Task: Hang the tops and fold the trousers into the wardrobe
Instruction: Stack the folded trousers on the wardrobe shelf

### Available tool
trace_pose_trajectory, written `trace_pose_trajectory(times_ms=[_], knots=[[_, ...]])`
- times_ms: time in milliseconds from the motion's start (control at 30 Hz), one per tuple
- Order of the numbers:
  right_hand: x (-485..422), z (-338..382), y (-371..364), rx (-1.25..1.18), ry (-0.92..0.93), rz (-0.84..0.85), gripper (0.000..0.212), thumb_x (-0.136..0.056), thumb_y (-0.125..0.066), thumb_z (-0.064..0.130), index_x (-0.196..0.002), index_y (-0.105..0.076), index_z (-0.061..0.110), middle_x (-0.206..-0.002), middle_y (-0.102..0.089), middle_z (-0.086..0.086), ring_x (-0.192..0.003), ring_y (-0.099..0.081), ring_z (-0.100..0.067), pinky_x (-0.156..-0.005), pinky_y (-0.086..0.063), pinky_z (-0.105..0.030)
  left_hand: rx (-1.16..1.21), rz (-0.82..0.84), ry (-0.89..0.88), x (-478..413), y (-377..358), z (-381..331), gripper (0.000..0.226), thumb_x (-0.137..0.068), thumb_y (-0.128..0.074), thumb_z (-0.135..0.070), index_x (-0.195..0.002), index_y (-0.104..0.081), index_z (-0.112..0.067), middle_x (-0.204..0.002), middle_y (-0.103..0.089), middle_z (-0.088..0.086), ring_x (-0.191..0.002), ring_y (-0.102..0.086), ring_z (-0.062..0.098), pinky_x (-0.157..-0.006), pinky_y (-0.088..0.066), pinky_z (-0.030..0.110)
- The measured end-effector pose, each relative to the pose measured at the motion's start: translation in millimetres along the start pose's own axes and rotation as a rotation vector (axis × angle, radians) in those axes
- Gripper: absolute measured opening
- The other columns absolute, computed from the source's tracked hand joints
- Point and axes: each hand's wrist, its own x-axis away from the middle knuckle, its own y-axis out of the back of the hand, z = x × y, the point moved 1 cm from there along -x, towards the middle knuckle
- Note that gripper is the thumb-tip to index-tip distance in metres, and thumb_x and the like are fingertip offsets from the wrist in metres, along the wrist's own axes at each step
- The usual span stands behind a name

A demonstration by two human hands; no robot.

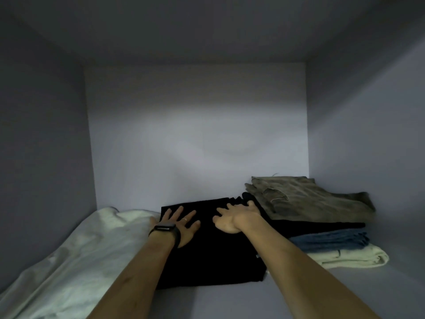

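Observation:
Folded black trousers (211, 256) lie on the wardrobe shelf (299, 293) in the middle of the view. My left hand (181, 224), with a dark watch on the wrist, rests flat on their left part, fingers spread. My right hand (234, 218) presses on their far right part with straight fingers, close to the stack beside them. To the right stands a stack of folded trousers: olive-grey ones (305, 199) on top, a black pair under them, blue jeans (333, 240) below, and a cream pair (351, 257) at the bottom.
A crumpled white cloth (76, 256) covers the shelf's left side up to the left wall. The compartment's back wall (197, 139) is pale and lit; side walls and ceiling close it in. Bare shelf shows at the front right.

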Motion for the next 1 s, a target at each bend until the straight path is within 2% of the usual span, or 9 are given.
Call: trace_pose_trajectory(times_ms=[67,133,200,267,367,533,667,833,1000], knots=[[-1.1,2.2,-3.0,0.008,-0.011,0.006,0.067,-0.100,-0.015,0.061,-0.161,-0.011,0.035,-0.170,-0.005,0.000,-0.155,-0.010,-0.026,-0.121,0.008,-0.053,-0.018,0.020,0.001,0.6,-0.9,3.1,0.066,-0.091,-0.012,-0.079,-0.151,0.005,-0.058,-0.165,0.014,-0.016,-0.154,0.008,0.019,-0.117,0.002,0.065],[1.0,4.8,-3.2,0.008,-0.023,-0.072,0.066,-0.100,-0.018,0.059,-0.159,-0.025,0.032,-0.166,-0.024,-0.002,-0.151,-0.025,-0.026,-0.121,-0.002,-0.052,-0.014,0.016,0.001,2.5,3.0,2.5,0.066,-0.092,-0.014,-0.078,-0.152,0.003,-0.057,-0.165,0.014,-0.014,-0.154,0.007,0.019,-0.118,0.000,0.064],[9.4,7.7,-3.4,0.016,-0.025,-0.250,0.062,-0.099,-0.024,0.056,-0.146,-0.051,0.026,-0.147,-0.053,-0.006,-0.134,-0.047,-0.027,-0.114,-0.019,-0.048,-0.014,0.011,0.002,8.2,6.9,-0.2,0.065,-0.095,-0.015,-0.074,-0.154,0.002,-0.053,-0.166,0.013,-0.011,-0.154,0.006,0.021,-0.119,0.000,0.063],[24.4,10.4,-2.1,0.051,0.002,-0.478,0.053,-0.100,-0.030,0.051,-0.128,-0.063,0.021,-0.128,-0.064,-0.006,-0.119,-0.054,-0.027,-0.105,-0.030,-0.044,-0.041,0.024,0.000,19.4,12.2,-2.1,0.064,-0.099,-0.016,-0.068,-0.157,0.001,-0.046,-0.167,0.012,-0.007,-0.154,0.005,0.024,-0.120,-0.001,0.060],[54.2,8.0,-7.6,0.039,0.081,-0.641,0.045,-0.099,-0.037,0.046,-0.130,-0.061,0.024,-0.131,-0.062,-0.001,-0.123,-0.049,-0.025,-0.107,-0.031,-0.041,-0.062,0.026,-0.032,45.4,15.3,-4.1,0.065,-0.101,-0.018,-0.065,-0.159,-0.008,-0.038,-0.168,0.000,-0.003,-0.155,-0.001,0.024,-0.121,-0.004,0.057],[130.6,-5.1,-32.7,-0.101,0.122,-0.612,0.048,-0.099,-0.044,0.042,-0.145,-0.051,0.029,-0.154,-0.044,0.003,-0.144,-0.030,-0.021,-0.116,-0.026,-0.040,0.032,-0.041,-0.164,115.2,9.4,-13.9,0.063,-0.100,-0.020,-0.064,-0.156,-0.028,-0.035,-0.162,-0.028,0.000,-0.151,-0.019,0.022,-0.120,-0.012,0.046],[200.3,-14.1,-61.5,-0.281,0.118,-0.627,0.047,-0.099,-0.048,0.042,-0.145,-0.051,0.031,-0.157,-0.042,0.007,-0.147,-0.026,-0.016,-0.116,-0.027,-0.039,0.029,-0.120,-0.196,175.6,-3.3,-14.6,0.061,-0.098,-0.028,-0.064,-0.153,-0.029,-0.040,-0.163,-0.026,-0.003,-0.150,-0.020,0.020,-0.120,-0.007,0.049],[290.9,-27.2,-103.5,-0.424,0.107,-0.655,0.045,-0.099,-0.050,0.040,-0.143,-0.054,0.031,-0.154,-0.046,0.009,-0.145,-0.030,-0.014,-0.115,-0.027,-0.029,0.134,-0.142,-0.202,265.6,-23.4,-22.5,0.062,-0.095,-0.024,-0.072,-0.146,-0.040,-0.041,-0.156,-0.038,-0.008,-0.143,-0.036,0.022,-0.118,-0.020,0.053],[359.6,-29.6,-145.7,-0.473,0.110,-0.629,0.044,-0.099,-0.051,0.040,-0.143,-0.054,0.033,-0.154,-0.046,0.010,-0.144,-0.030,-0.012,-0.115,-0.023,-0.026,0.285,-0.251,-0.183,350.5,-51.0,-31.1,0.049,-0.101,-0.027,-0.057,-0.146,-0.041,-0.042,-0.157,-0.036,-0.008,-0.143,-0.034,0.018,-0.119,-0.019,0.046]])
